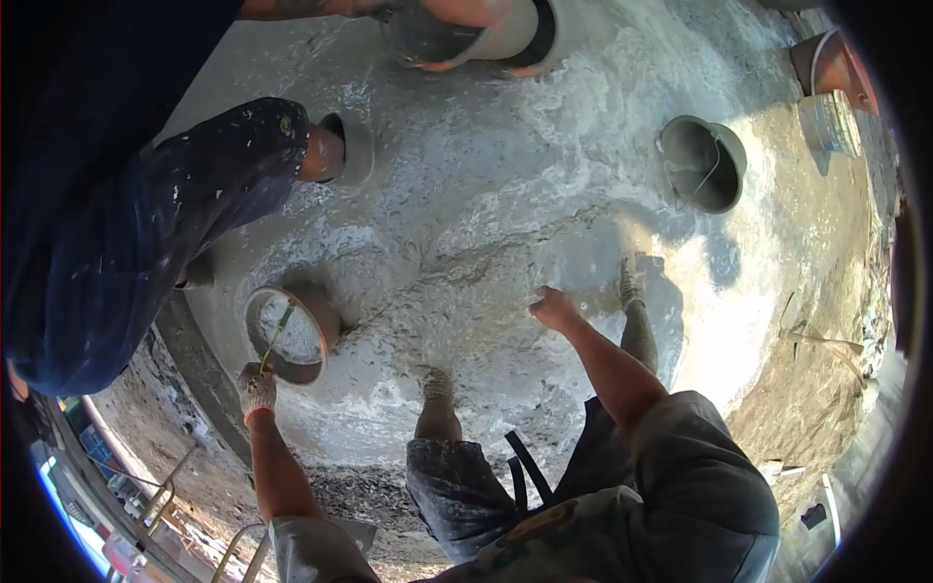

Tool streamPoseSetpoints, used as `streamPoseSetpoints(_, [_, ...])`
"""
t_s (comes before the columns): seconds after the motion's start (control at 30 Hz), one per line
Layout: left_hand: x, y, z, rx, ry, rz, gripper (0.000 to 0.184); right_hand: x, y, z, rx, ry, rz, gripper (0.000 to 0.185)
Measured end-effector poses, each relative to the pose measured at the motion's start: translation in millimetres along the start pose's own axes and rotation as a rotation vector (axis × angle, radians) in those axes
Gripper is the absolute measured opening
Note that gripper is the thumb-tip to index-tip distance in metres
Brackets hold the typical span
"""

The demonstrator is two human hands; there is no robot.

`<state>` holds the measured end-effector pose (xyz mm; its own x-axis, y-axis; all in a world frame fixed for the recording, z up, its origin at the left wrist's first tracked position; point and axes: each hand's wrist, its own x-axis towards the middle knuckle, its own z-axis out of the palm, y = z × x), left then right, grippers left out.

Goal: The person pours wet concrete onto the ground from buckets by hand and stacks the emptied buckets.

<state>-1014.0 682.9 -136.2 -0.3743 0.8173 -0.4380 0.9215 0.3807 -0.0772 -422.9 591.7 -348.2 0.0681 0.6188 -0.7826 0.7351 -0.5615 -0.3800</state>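
My left hand, in a pale knitted glove, is closed around the thin wire handle of a bucket. This bucket stands tilted on the wet grey floor, and a whitish-grey material shows inside it. Out in front of my body, my right hand hangs over the wet cement. Its fingers are curled in, and I see nothing in them. My bare, cement-coated feet stand in the grey mix, one on each side below my hands.
At the left, another person's leg stands close to my bucket. Another bucket is at the top, beside a person's arm. A grey bucket sits at the right, with more containers beyond it. A rough earthen edge borders the right side.
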Motion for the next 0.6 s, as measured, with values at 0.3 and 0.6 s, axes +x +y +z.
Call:
streamPoseSetpoints(0.3, [-107.9,322.5,86.4,-0.317,-0.211,0.063,0.059,-84.6,232.7,-274.0,0.304,0.638,0.67,0.069])
streamPoseSetpoints(0.6, [-195.8,900.8,200.4,-0.939,-0.857,0.849,0.057,41.3,278.8,-458.0,0.826,0.554,0.064,0.092])
